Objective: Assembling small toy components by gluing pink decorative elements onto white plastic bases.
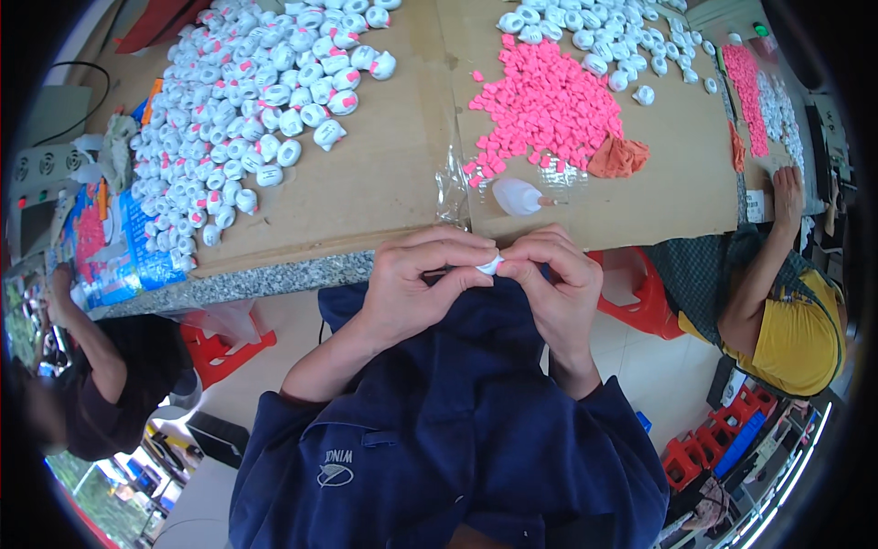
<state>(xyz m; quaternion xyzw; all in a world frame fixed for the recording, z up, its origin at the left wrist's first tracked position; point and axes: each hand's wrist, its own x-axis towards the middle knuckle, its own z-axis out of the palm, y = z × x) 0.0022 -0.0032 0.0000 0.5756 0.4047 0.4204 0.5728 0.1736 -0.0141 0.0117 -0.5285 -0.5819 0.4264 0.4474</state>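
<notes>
Between the fingertips of my left hand [422, 282] and my right hand [556, 285] is a small white rounded piece [490, 265]. Both hands are closed in a pinch on it, just off the table's near edge. The fingers cover much of the piece. Beyond my right hand, a translucent squeeze bottle [518, 197] with a thin tip lies on the cardboard. Past it spreads a heap of small pink pieces [549, 105], with a crumpled orange cloth [619, 157] at its near right side.
Many white pieces with pink parts [265, 101] cover the table's left side. More white pieces [622, 37] lie at the far right. Cardboard [384, 165] covers the stone-edged table. A co-worker's arm [87, 334] is at left; another person in yellow [796, 334] sits at right.
</notes>
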